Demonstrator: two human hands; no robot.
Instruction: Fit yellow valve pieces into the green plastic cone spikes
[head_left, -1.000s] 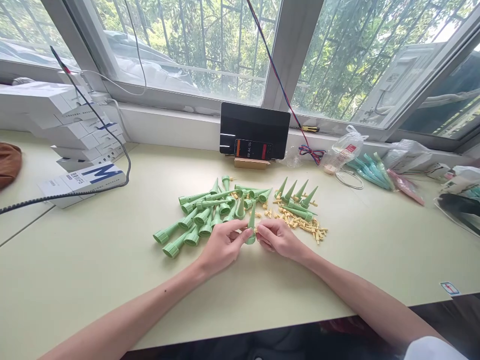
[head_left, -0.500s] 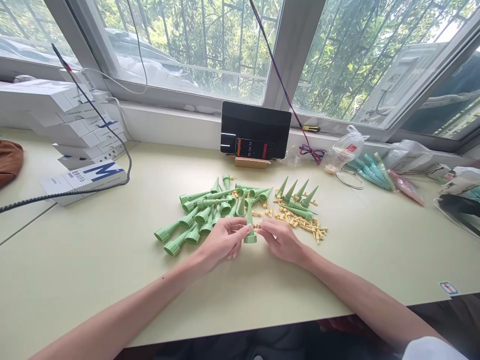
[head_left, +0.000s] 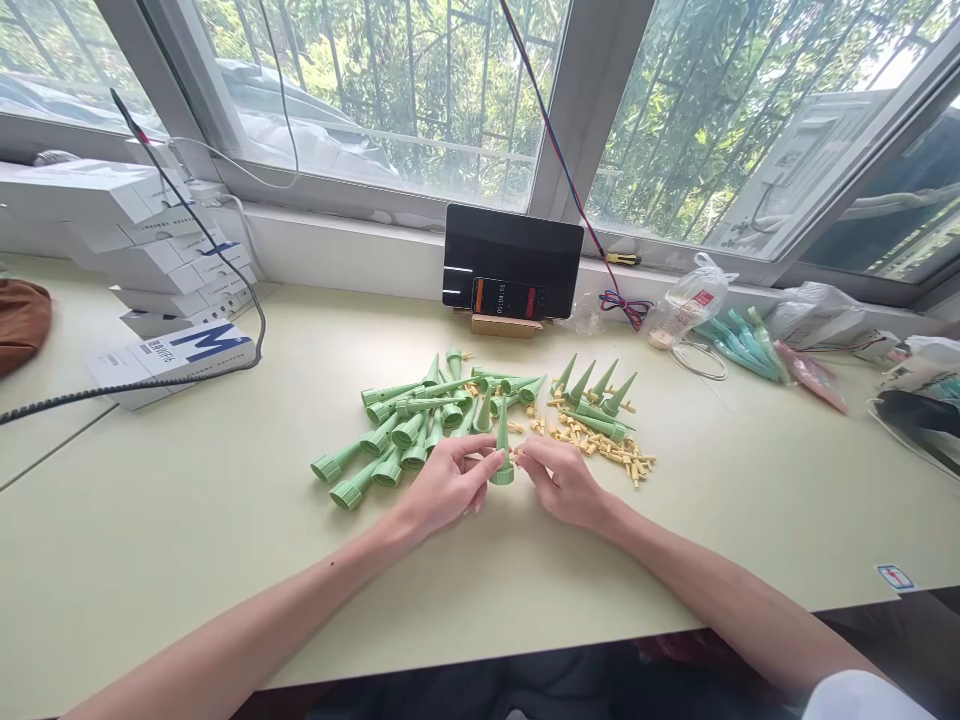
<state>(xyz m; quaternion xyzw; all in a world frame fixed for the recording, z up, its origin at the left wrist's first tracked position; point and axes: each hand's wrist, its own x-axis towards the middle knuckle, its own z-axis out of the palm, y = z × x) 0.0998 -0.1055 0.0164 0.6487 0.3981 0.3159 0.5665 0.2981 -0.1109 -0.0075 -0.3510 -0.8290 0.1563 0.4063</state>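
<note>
My left hand [head_left: 459, 478] is closed around the lower part of a green plant watering spike [head_left: 503, 432], held upright with its point up and its wide cap down. Close to the spike's right side, my right hand [head_left: 561, 478] pinches a small yellow valve [head_left: 515, 458], mostly hidden by the fingertips. Whether the valve sits in the spike's side, I cannot tell. Behind my left hand lies a heap of green spikes [head_left: 409, 428]. Loose yellow valves [head_left: 611, 450] are scattered beyond my right hand, beside several standing spikes [head_left: 580, 382] with yellow valves at their sides.
A phone [head_left: 510, 298] showing a timer leans on a black screen [head_left: 517, 245] at the back. White boxes [head_left: 172, 260] are stacked at left, with a black cable [head_left: 259, 330] across them. Plastic bags [head_left: 690, 300] lie at the right rear.
My right fingertips have drawn very slightly away from the spike's side. The left hand still holds the spike upright, and the view has shifted a little.
</note>
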